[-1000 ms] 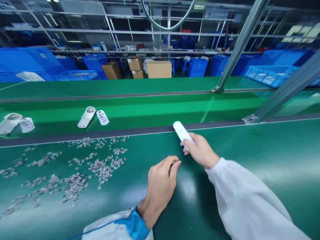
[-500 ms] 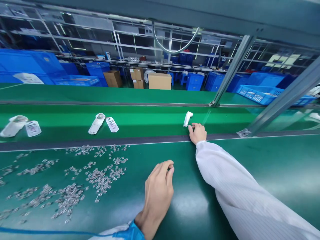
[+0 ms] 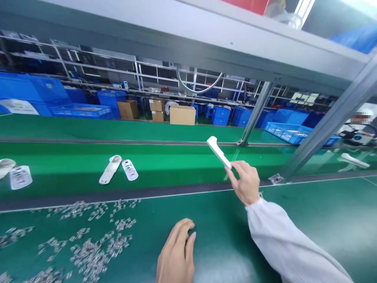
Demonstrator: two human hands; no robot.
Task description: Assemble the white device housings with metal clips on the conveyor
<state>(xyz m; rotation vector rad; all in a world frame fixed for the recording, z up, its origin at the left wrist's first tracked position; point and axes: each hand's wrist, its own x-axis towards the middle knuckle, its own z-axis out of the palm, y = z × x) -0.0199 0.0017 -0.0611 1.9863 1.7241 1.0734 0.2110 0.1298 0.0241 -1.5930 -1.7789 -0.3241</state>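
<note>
My right hand [image 3: 245,181] pinches the lower end of a white plastic housing [image 3: 218,151], long with a bent head, and holds it tilted over the green conveyor belt [image 3: 173,167]. My left hand [image 3: 178,251] hovers at the near edge of the view above the green worktop [image 3: 218,232], holding nothing, thumb and curled fingers apart. To its left, small metal clips [image 3: 94,253] lie scattered in loose heaps. On the belt rest an open white shell [image 3: 110,169] and, beside it, a rounded white plate [image 3: 130,169] with dark markings.
Another plate [image 3: 20,177] lies at the belt's far left beside a partly visible shell. A metal post [image 3: 256,112] and a slanted post [image 3: 321,125] rise on the right. Beyond are a blue basket [image 3: 290,133], cardboard boxes [image 3: 182,115] and a person [image 3: 361,124].
My right hand has taken hold of the white housing and lifted it off the belt. The view has tilted upward. My left hand stays empty; the pieces on the belt appear farther left.
</note>
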